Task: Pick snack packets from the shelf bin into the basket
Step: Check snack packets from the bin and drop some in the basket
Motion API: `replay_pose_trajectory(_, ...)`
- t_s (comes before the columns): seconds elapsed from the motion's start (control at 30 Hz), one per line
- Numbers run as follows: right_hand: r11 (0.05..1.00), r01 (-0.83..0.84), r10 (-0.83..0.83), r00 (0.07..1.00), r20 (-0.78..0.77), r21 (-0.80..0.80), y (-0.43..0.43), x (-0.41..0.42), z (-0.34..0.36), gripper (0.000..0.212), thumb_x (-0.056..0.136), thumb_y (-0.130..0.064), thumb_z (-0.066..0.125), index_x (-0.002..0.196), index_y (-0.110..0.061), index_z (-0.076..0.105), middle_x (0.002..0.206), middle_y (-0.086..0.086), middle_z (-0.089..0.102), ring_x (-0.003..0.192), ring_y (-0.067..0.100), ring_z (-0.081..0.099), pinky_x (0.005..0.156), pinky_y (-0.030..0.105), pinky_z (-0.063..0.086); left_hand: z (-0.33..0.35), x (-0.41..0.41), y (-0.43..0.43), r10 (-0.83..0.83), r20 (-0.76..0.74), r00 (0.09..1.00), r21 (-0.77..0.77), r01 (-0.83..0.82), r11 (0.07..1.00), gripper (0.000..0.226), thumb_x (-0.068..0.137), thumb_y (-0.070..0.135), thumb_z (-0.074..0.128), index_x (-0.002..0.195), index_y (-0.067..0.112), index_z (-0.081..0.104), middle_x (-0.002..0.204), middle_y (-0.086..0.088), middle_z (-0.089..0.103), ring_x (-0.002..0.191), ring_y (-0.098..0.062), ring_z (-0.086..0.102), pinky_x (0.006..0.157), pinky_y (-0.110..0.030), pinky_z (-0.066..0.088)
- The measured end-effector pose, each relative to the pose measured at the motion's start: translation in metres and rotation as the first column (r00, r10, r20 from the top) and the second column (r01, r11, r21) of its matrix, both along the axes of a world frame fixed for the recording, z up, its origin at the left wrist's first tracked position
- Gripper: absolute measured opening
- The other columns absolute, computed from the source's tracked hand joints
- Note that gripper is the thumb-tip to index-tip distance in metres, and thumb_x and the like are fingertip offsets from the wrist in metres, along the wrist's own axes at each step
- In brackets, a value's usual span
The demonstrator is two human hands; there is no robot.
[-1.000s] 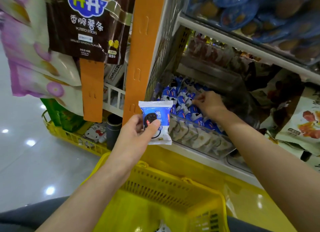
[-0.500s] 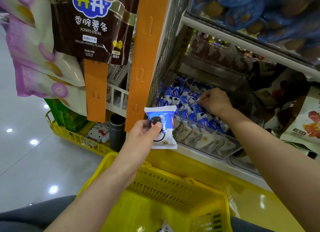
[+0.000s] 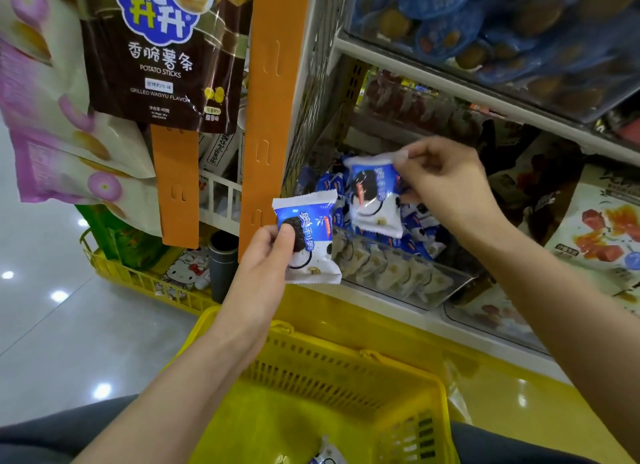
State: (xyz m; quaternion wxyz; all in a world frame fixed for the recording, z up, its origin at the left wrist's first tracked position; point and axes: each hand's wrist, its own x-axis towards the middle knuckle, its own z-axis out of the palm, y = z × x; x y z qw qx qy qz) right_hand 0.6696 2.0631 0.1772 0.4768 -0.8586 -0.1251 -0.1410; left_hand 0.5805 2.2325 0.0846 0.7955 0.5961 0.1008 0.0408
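Glossy shop floor [image 3: 69, 332] lies left of the slotted yellow plastic basket [image 3: 311, 377], nearest, with a loose packet [image 3: 327, 456] lying inside. Above its rim the left hand [image 3: 265, 256] pinches a crinkly blue-and-white first packet [image 3: 313, 245]. Farther in, the right hand [image 3: 446, 186] pinches a second packet [image 3: 372, 200], now lifted above the clear bin [image 3: 398, 273] of packets; half a second earlier it was still digging among them.

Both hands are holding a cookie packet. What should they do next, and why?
The left hand grips one packet, the right hand pinches a second packet above the shelf bin, and the yellow basket waits open below. So probably lower both hands and let go over the basket.
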Motion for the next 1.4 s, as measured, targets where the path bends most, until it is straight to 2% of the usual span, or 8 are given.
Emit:
replay_pose_trajectory(0.3, 0.985, -0.173, 0.159, 0.945, -0.287, -0.027, 0.026, -0.046, -0.036, 0.012, 0.091, -0.016, 0.057, 0.079, -0.020, 0.058, 0.077, 0.001, 0.061, 0.070, 0.019, 0.067, 0.065, 0.036, 0.059, -0.004, -0.008, -0.003, -0.142, 0.004, 0.990, -0.185, 0.140, 0.973, 0.043, 0.087, 0.039, 0.045, 0.118, 0.009, 0.049, 0.114, -0.014, 0.065, 0.102, -0.019, 0.063, 0.088, -0.037, 0.047)
replay_pose_trajectory(0.53, 0.948, -0.223, 0.305, 0.840, -0.448, 0.225, 0.029, -0.056, -0.040, 0.026, 0.100, -0.024, 0.037, 0.094, -0.019, 0.062, 0.082, -0.001, 0.073, 0.073, 0.007, 0.069, 0.058, 0.017, 0.053, -0.003, -0.008, 0.003, -0.330, -0.032, 0.944, -0.208, 0.316, 0.926, 0.061, 0.071, 0.048, 0.058, 0.119, 0.011, 0.055, 0.102, -0.009, 0.071, 0.090, -0.018, 0.068, 0.071, -0.028, 0.057)
replay_pose_trajectory(0.77, 0.853, -0.319, 0.492, 0.755, -0.433, 0.413, 0.023, -0.077, -0.048, 0.045, 0.080, -0.057, 0.033, 0.081, -0.036, 0.073, 0.090, -0.015, 0.073, 0.094, 0.002, 0.066, 0.074, 0.010, 0.050, -0.003, -0.008, 0.000, -0.228, -0.061, 0.972, -0.184, 0.213, 0.960, 0.065, 0.062, 0.051, 0.062, 0.116, 0.015, 0.053, 0.097, -0.004, 0.073, 0.086, -0.019, 0.070, 0.069, -0.028, 0.054)
replay_pose_trajectory(0.9, 0.910, -0.286, 0.387, 0.845, -0.370, 0.301, 0.030, -0.085, -0.055, 0.008, 0.088, -0.022, 0.059, 0.088, -0.021, 0.066, 0.088, -0.011, 0.073, 0.081, 0.000, 0.067, 0.067, 0.009, 0.050, -0.003, -0.009, -0.003, -0.106, -0.072, 0.992, -0.068, 0.102, 0.993, 0.070, 0.061, 0.054, 0.062, 0.120, 0.020, 0.047, 0.102, 0.001, 0.071, 0.093, -0.017, 0.068, 0.085, -0.036, 0.051)
replay_pose_trajectory(1.03, 0.925, -0.183, 0.309, 0.873, -0.378, 0.334, 0.030, -0.077, -0.048, 0.009, 0.088, -0.013, 0.060, 0.094, -0.017, 0.065, 0.088, 0.002, 0.074, 0.079, 0.016, 0.070, 0.070, 0.026, 0.058, 0.002, -0.008, -0.002, -0.061, -0.091, 0.994, -0.107, 0.051, 0.993, 0.040, 0.086, 0.045, 0.050, 0.116, 0.019, 0.049, 0.103, -0.001, 0.069, 0.094, -0.016, 0.066, 0.087, -0.040, 0.051)
replay_pose_trajectory(1.13, 0.979, 0.008, 0.043, 0.968, -0.246, 0.204, 0.017, -0.039, -0.036, 0.007, 0.090, -0.021, 0.058, 0.093, -0.018, 0.063, 0.089, 0.007, 0.072, 0.084, 0.031, 0.068, 0.074, 0.042, 0.055, 0.002, -0.004, 0.000, -0.006, -0.132, 0.991, -0.132, -0.012, 0.991, 0.014, 0.096, 0.028, 0.043, 0.108, 0.024, 0.051, 0.096, 0.001, 0.065, 0.090, -0.015, 0.062, 0.094, -0.044, 0.046)
replay_pose_trajectory(1.23, 0.980, 0.197, -0.197, 0.977, -0.084, -0.005, 0.000, 0.012, -0.030, 0.013, 0.089, -0.025, 0.059, 0.095, -0.013, 0.058, 0.084, 0.005, 0.064, 0.078, 0.023, 0.061, 0.069, 0.033, 0.049, 0.003, -0.004, -0.002, -0.009, -0.135, 0.991, -0.094, -0.004, 0.996, 0.016, 0.098, 0.028, 0.040, 0.111, 0.026, 0.049, 0.098, 0.001, 0.064, 0.092, -0.015, 0.061, 0.097, -0.044, 0.044)
replay_pose_trajectory(1.4, 0.884, 0.147, -0.244, 0.955, -0.169, -0.443, -0.010, 0.061, -0.044, 0.015, 0.089, -0.020, 0.059, 0.094, -0.006, 0.060, 0.073, -0.002, 0.054, 0.072, 0.013, 0.052, 0.066, 0.026, 0.040, 0.001, -0.003, -0.003, -0.034, -0.112, 0.993, -0.082, 0.025, 0.996, 0.016, 0.098, 0.032, 0.035, 0.092, 0.029, 0.050, 0.085, 0.005, 0.066, 0.078, -0.008, 0.063, 0.075, -0.030, 0.049)
